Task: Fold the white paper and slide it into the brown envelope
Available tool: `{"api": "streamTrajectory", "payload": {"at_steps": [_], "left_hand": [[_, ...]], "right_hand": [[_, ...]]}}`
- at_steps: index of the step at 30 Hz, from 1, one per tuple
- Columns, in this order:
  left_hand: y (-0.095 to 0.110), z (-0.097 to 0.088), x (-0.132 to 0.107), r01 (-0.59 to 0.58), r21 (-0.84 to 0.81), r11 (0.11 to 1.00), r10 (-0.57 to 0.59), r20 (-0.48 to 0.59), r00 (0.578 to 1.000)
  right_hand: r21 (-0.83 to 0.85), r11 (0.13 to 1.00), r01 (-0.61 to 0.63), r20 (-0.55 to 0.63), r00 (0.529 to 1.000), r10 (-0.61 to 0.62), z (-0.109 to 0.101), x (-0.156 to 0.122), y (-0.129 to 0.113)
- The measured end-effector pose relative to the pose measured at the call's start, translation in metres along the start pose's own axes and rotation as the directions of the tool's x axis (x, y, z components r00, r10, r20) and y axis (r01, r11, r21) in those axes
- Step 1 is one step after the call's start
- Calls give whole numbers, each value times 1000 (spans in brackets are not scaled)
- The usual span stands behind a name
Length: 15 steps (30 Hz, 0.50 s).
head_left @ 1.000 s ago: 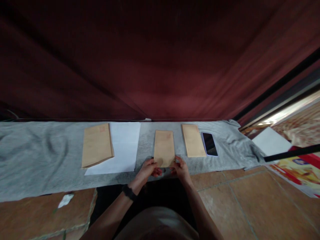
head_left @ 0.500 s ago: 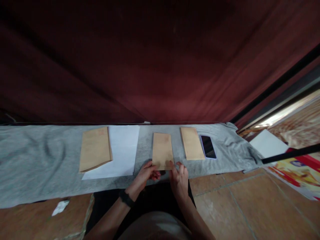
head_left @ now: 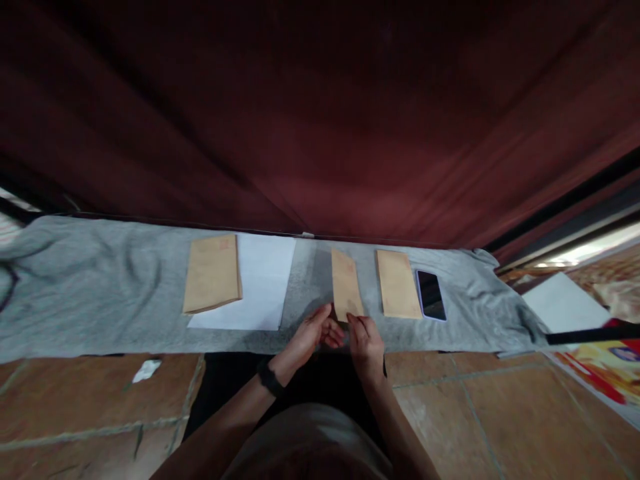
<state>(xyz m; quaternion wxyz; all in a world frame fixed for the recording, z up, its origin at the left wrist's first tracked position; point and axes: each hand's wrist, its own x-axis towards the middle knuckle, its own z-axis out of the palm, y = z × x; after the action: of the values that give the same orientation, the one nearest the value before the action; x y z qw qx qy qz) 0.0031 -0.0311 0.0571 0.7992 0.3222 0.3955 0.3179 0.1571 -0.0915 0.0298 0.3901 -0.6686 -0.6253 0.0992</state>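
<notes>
A brown paper envelope (head_left: 346,283) is tilted up on one side, its near end pinched by my right hand (head_left: 367,343) between thumb and fingers. My left hand (head_left: 319,331), with a dark band on its wrist, is just left of that end, fingers apart and curved, holding nothing that I can see. To the right lies another brown envelope (head_left: 399,285), flat on the grey cloth (head_left: 150,280). On the left, a stack of brown envelopes (head_left: 213,273) partly covers white paper sheets (head_left: 265,283).
A phone (head_left: 431,295) in a pale purple case lies beside the right-hand envelope. Behind the cloth rises a dark red fabric wall (head_left: 320,167). A scrap of white paper (head_left: 147,371) is on the tiled floor (head_left: 435,407); a red and yellow box (head_left: 607,373) stands far right.
The middle envelope has gone from facing me flat to tilted on its side, in my right hand. My left hand has let go of its near corner. The whole view has shifted slightly.
</notes>
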Motion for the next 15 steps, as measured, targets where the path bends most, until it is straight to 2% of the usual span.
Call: {"api": "streamTrajectory", "payload": {"at_steps": [2, 3, 5, 7, 10, 12, 15], "left_hand": [[2, 1, 3, -39, 27, 999, 39, -2, 999], [3, 2, 5, -63, 73, 995, 65, -28, 998], [1, 2, 11, -98, 198, 975, 116, -79, 990], [-3, 3, 17, -121, 291, 949, 146, -66, 987], [-11, 5, 27, -146, 317, 937, 155, -4, 988], [-16, 6, 32, -136, 338, 931, 150, -17, 988], [-23, 4, 38, -102, 408, 907, 139, -63, 988]], "right_hand": [[173, 974, -149, -123, 978, 171, -9, 9, 3], [296, 930, -216, -170, 947, 274, -13, 14, 3], [568, 767, -298, -179, 865, 468, -16, 21, 4], [770, 540, -339, -68, 799, 598, -13, 23, 3], [864, 254, -435, 161, 717, 678, 1, 15, 1], [861, 138, -490, 269, 668, 694, 10, 5, -1], [845, 78, -528, 341, 646, 683, 17, -6, -1]]}}
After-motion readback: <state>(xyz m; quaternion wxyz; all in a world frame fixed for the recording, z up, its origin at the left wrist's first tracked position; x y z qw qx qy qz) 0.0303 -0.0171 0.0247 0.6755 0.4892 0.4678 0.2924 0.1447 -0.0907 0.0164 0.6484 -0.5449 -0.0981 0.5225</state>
